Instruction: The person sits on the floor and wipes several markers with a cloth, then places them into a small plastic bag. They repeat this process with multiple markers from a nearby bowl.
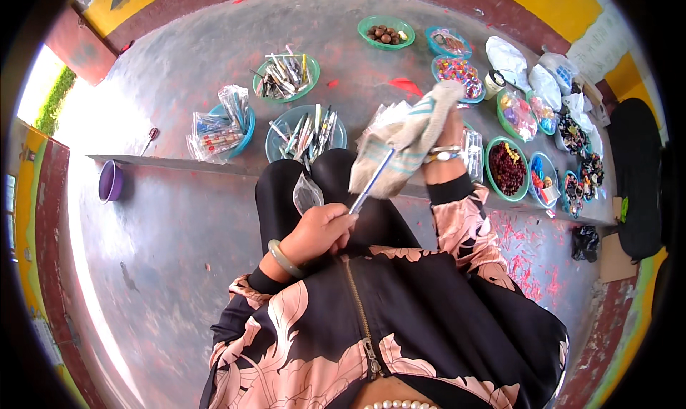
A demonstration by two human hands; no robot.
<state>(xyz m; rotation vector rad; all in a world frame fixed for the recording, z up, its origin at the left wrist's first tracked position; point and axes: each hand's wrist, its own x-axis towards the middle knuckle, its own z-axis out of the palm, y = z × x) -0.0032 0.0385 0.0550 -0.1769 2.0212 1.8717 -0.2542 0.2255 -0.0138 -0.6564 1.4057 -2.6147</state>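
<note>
My left hand [319,230], with a green bangle on the wrist, grips the lower end of a thin blue and silver pen-like stick [373,180] over my lap. A small clear plastic sleeve [307,192] is pinched at the same hand. My right hand [449,134] is raised above my knee and clutches a beige cloth with teal stripes [404,148], which wraps around the upper part of the stick. The right wrist carries a watch and bangles.
On the step ahead stand several bowls: a blue one [304,134] and a green one [287,77] with pens, a blue one with plastic packets [221,127], and others with beads [507,167] at right. A purple bowl [110,180] sits at left. White bags [509,59] lie far right.
</note>
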